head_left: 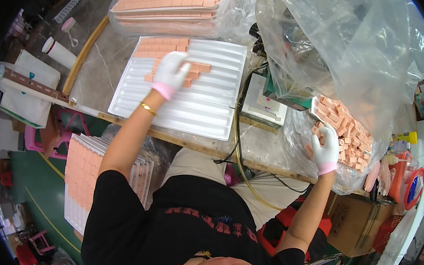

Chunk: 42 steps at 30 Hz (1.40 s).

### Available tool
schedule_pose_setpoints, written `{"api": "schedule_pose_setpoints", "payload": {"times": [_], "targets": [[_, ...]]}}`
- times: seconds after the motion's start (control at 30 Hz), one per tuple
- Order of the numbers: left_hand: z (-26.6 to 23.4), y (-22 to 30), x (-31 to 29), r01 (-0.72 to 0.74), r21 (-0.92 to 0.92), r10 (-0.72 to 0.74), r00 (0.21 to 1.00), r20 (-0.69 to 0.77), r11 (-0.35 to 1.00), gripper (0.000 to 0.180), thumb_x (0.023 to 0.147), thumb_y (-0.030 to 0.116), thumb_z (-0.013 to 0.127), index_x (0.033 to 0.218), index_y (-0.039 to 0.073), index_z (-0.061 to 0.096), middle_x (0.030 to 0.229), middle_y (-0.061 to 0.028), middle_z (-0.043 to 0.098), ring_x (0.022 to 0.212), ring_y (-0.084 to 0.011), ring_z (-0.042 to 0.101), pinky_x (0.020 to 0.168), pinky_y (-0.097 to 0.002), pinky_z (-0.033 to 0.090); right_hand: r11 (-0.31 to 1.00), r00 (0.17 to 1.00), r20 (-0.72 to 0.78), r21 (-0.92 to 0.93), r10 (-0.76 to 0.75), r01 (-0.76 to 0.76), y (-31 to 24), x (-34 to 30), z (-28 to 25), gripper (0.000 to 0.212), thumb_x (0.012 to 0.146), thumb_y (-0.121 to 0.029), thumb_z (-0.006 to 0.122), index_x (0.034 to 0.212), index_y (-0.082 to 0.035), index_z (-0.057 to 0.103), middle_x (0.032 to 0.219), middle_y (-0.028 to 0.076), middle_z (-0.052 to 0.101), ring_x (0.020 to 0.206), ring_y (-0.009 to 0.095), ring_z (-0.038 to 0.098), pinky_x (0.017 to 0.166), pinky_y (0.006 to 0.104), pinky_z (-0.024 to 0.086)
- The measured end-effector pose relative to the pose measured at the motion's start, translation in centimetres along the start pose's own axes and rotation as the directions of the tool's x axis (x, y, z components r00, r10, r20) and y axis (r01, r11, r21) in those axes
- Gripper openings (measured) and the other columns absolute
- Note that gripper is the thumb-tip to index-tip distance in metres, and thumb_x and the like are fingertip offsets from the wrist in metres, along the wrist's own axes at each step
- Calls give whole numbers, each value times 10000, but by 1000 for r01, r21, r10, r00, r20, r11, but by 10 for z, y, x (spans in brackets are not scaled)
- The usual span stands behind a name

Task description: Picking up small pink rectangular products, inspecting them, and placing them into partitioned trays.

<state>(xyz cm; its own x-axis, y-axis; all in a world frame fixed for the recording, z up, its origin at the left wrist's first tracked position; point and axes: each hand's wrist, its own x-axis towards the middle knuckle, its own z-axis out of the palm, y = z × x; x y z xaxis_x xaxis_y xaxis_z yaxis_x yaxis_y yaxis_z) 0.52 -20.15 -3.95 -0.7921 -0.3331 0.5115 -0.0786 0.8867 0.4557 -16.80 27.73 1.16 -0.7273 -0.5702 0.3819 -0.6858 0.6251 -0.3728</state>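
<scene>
tray (198, 112) placed on table (101, 67), blocks (161, 47) set in its far part, mainly left. stacked trays (171, 16) located behind; device (264, 109) positioned to its right, block pile (354, 145) farther right. left hand (171, 71) held over tray, right hand (326, 142) at pile's left edge.

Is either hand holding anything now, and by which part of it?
Cannot be told: the blurred left hand is over peach blocks on the white tray; the right hand is at the loose block pile. Neither shows a clear hold.
</scene>
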Motion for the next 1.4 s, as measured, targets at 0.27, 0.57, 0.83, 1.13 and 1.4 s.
{"api": "schedule_pose_setpoints", "payload": {"times": [0.27,0.57,0.83,1.13,1.4], "targets": [[60,111,0,-162,292,31,913,406,943,520,861,438,462,1248,94,505,1400,-148,393,1325,-344,312,1096,-536,159,891,981,79,409,179,-196,-71,0,13,268,816,-95,642,1060,-12,569,924,73,646,792,112,619,662,239,504],[24,99,-16,-193,79,129,856,501,978,370,835,294,534,1141,87,549,1331,-149,450,1290,-340,353,1075,-485,242,633,902,107,677,419,-375,-52,-20,22,340,877,-67,609,1188,21,503,1007,70,616,875,112,587,789,244,477],[22,12,33,-131,240,1,880,475,962,270,728,140,639,990,90,602,1198,-120,526,1221,-352,400,1020,-442,327,689,961,189,670,203,-278,-77,-14,33,336,829,-50,645,1145,15,553,1040,91,593,931,151,583,834,260,462],[11,125,24,0,-224,110,870,480,975,214,782,140,681,942,32,587,952,-125,630,783,-253,613,737,-336,498,573,945,278,753,169,-324,-125,0,54,359,829,-76,644,1171,-2,560,1085,105,590,878,146,598,768,263,488],[34,170,-8,88,-398,147,839,523,913,284,757,93,710,989,31,558,821,-62,585,711,-147,576,671,-281,485,935,967,169,332,-190,126,-136,23,40,381,767,-30,649,1141,-56,581,1075,149,593,964,268,591,823,338,483]]}}
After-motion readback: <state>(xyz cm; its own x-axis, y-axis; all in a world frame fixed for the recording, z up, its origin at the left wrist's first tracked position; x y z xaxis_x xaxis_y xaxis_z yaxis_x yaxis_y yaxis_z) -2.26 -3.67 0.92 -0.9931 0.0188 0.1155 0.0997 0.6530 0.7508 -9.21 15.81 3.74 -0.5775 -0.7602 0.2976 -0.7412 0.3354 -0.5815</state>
